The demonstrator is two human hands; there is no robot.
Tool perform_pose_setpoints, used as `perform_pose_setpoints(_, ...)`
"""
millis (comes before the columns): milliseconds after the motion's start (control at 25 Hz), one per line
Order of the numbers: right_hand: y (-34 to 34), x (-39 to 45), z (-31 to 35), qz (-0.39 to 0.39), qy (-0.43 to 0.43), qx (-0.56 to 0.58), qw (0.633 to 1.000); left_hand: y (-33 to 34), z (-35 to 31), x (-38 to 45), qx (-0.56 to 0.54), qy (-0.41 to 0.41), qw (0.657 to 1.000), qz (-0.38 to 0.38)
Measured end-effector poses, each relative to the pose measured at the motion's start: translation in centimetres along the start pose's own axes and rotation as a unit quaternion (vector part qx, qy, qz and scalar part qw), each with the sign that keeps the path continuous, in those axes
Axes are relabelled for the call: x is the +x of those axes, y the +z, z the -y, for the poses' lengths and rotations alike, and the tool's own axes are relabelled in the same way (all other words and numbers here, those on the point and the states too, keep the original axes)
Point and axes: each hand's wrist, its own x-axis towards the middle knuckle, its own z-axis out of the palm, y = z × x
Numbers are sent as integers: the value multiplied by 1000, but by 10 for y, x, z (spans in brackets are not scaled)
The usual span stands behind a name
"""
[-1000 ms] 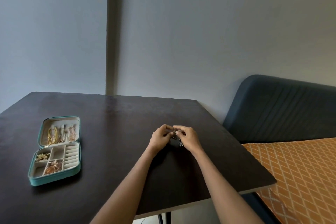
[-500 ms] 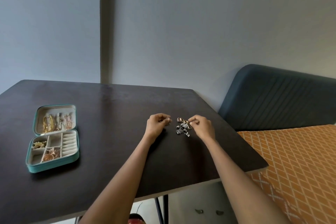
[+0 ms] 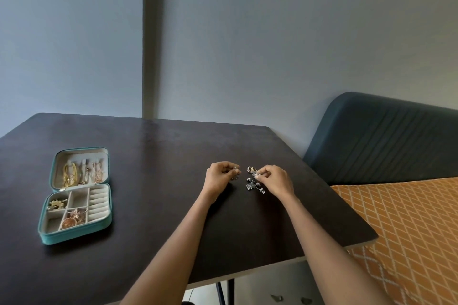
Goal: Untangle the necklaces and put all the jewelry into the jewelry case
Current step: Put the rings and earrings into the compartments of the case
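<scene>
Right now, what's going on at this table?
A person is working apart a small tangle of silvery jewelry on a dark table. The right hand pinches the tangle's upper end; the left hand pinches a small piece just beside it, a short gap between the two. A teal jewelry case lies open at the far left, already holding gold and rose-colored pieces. The tangle is not yet in the case.

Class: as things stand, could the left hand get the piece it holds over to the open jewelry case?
Probably yes: bare table lies between the left hand and the open case, on that hand's side.
</scene>
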Motion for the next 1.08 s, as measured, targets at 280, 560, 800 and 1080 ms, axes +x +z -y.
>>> perform_pose_setpoints(280,-3,-4,10,41,-17,283,958,-2,0,0,-15,9,1000,3)
perform_pose_setpoints(560,-5,-2,54,110,-52,315,941,-19,-19,-8,-97,-30,994,-28)
perform_pose_setpoints(800,14,-14,104,128,-64,350,926,-66,-45,-17,-81,-43,996,-18)
perform_pose_setpoints(1080,48,-46,162,132,-4,537,833,-146,-72,-45,-51,-56,997,-26)
